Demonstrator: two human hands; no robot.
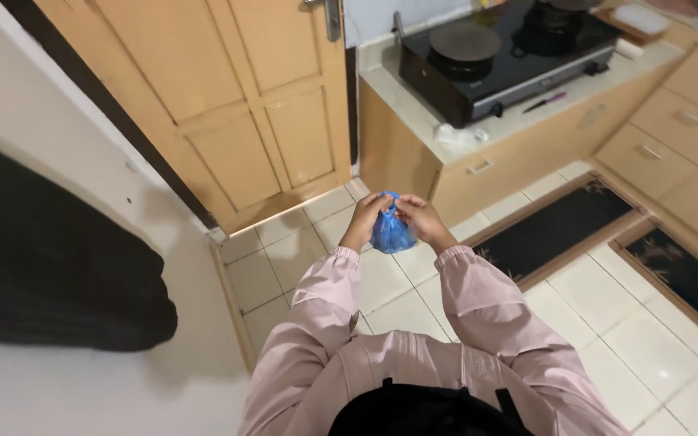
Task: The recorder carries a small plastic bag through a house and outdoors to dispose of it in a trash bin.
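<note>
A small blue plastic bag point(389, 234) hangs in front of me, bulging at the bottom. My left hand point(367, 216) pinches its top on the left side. My right hand point(420, 218) grips the top on the right, fingers closed around the bunched plastic. Both hands meet above the bag, over the white tiled floor point(381, 282). Pink sleeves cover both of my arms up to the wrists.
A wooden door point(236, 105) stands ahead on the left. A counter point(446, 137) carries a black two-burner stove point(510, 48), a knife point(544, 102) and crumpled clear plastic point(458, 136). Drawers point(680, 121) line the right. Two dark mats point(559, 226) lie on the floor. A dark cloth point(50, 266) hangs on the left wall.
</note>
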